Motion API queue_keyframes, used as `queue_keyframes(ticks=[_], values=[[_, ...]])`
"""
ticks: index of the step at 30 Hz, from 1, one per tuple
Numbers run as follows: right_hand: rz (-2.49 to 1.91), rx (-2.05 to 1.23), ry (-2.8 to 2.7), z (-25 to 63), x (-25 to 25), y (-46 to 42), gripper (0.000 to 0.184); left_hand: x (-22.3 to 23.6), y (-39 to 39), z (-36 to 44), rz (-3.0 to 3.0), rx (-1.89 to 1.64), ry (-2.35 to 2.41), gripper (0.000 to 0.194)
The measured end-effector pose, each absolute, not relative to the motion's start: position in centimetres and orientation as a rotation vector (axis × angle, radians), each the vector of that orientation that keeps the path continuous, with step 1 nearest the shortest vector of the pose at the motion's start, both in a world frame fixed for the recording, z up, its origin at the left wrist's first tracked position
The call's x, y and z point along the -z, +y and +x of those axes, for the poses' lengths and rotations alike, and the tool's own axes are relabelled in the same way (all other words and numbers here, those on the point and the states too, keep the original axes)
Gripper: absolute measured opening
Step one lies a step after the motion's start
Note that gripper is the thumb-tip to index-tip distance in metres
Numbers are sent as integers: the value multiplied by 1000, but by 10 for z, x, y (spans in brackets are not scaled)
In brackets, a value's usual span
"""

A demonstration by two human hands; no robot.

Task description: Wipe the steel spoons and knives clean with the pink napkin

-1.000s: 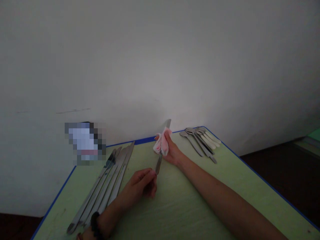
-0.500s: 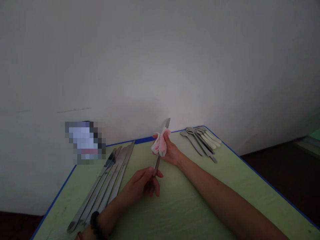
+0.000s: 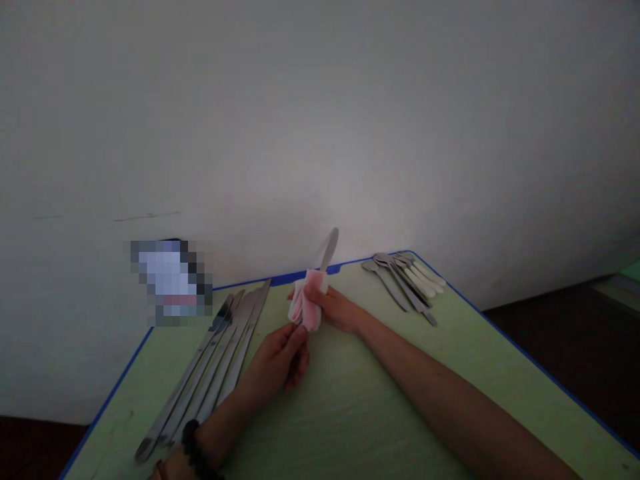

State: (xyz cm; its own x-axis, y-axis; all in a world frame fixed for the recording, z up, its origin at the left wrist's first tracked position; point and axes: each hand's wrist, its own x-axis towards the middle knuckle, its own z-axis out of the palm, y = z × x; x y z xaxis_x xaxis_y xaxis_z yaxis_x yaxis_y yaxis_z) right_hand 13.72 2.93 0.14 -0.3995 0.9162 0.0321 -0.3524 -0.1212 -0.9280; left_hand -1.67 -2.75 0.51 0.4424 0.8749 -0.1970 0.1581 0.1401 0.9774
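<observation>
A metal table knife [image 3: 329, 248] points up and away from me, its blade tip showing above a folded pink and white cloth [image 3: 314, 310]. My right hand [image 3: 333, 307] is closed on the cloth, which is wrapped around the middle of the knife. Below it, my left hand [image 3: 285, 353] pinches the knife's handle end, mostly hidden by fingers and cloth. The two hands are close together above the green table [image 3: 360, 400].
Several metal knives [image 3: 215, 367] lie side by side on the left. At the back right is a group of spoons [image 3: 390, 273], with white-handled cutlery [image 3: 423, 279] beside them. A pixelated object [image 3: 170, 277] leans at the back left, against the wall [image 3: 320, 133].
My right hand has slid the cloth down the knife toward my left hand, baring more of the blade. My left hand has shifted slightly left and up.
</observation>
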Motion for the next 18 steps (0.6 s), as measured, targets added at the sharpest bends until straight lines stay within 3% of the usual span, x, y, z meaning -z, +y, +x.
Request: queue_keyframes(ticks=[5, 12, 18], values=[[-714, -1712, -1111, 136, 2, 32, 49, -2, -28, -18, 1396, -673, 993, 47], [-710, -1634, -491, 138, 0, 46, 51, -3, -28, -21, 1388, -593, 902, 46], [-735, -1692, -761, 136, -1, 37, 42, -3, -30, -18, 1353, -656, 926, 48]])
